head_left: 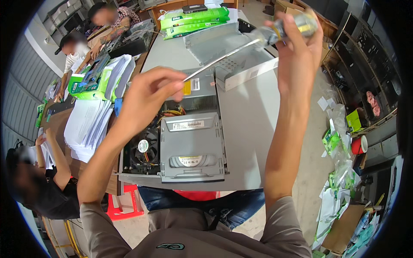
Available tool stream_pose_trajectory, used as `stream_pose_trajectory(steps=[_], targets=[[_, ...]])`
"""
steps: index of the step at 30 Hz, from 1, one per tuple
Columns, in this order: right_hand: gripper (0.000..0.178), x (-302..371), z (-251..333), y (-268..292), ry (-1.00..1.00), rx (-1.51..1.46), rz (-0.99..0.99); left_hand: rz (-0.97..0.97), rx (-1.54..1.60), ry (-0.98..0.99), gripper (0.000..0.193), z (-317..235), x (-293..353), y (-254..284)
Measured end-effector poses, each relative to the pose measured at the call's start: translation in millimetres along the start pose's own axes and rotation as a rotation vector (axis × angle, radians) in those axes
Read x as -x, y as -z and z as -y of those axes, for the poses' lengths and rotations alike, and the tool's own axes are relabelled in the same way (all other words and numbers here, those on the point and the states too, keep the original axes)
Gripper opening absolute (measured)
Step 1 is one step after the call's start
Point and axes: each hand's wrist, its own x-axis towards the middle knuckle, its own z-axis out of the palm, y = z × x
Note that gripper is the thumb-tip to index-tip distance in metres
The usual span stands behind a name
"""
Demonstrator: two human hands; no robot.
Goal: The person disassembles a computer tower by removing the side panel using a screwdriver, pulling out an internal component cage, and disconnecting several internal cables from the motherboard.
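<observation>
My right hand (pixel 299 41) is raised at the upper right, closed around the handle of a long screwdriver (pixel 228 57). The handle looks clear, with yellow on it, and is blurred. Its thin metal shaft slants down and left to my left hand (pixel 157 86), whose thumb and fingers pinch at the tip. Whether a screw is between those fingers is hidden. Below my hands lies an opened desktop computer case (pixel 226 150) on the table. Inside are a grey metal drive cage (pixel 193 142), a black fan (pixel 144 148) and coloured cables (pixel 174 112).
A grey metal cover (pixel 254 71) lies beyond the case on the pale table (pixel 251 129). Green packages (pixel 195 19) sit at the far end. Left are a paper stack (pixel 88 124) and several people at work. Shelves (pixel 365 60) and litter line the right side.
</observation>
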Motion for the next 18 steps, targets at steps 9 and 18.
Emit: stream_pose_trajectory(steps=[9, 18], targets=[[0.072, -41.0, -60.2, 88.3, -0.126, 0.027, -0.373, 0.215, 0.386, 0.264, 0.028, 47.4, -130.6, -42.6], [0.073, -46.2, -74.8, 128.5, -0.199, 0.099, -0.543, 0.235, 0.388, 0.253, 0.026, 75.0, -184.1, -64.8]])
